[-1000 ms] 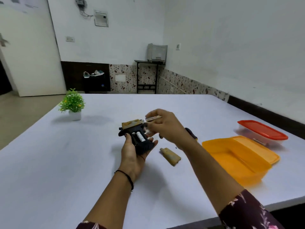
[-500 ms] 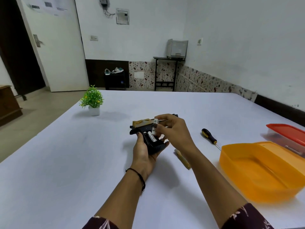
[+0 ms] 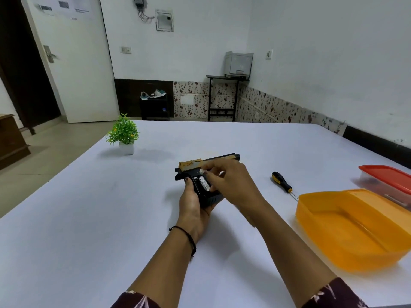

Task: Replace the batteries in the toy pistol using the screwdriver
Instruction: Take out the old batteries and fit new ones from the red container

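Mid-way across the white table (image 3: pixel 89 218), the left hand (image 3: pixel 192 205) grips the black-and-tan plastic toy pistol (image 3: pixel 210 197). The right hand (image 3: pixel 235 185) pinches a silver battery (image 3: pixel 202 171) into its open grip. Next, probably: press it home. The black-and-yellow screwdriver (image 3: pixel 281 182) lies at three o'clock.

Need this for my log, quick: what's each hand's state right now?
Left hand: grips the black-and-gold plastic toy pistol by its handle.
Right hand: pinches a small silver cylindrical battery over it.

White table (image 3: pixel 89 218): plant (image 3: pixel 123 134), screwdriver (image 3: pixel 281 181), orange tub (image 3: pixel 333 245), red-lidded box (image 3: pixel 387 176)
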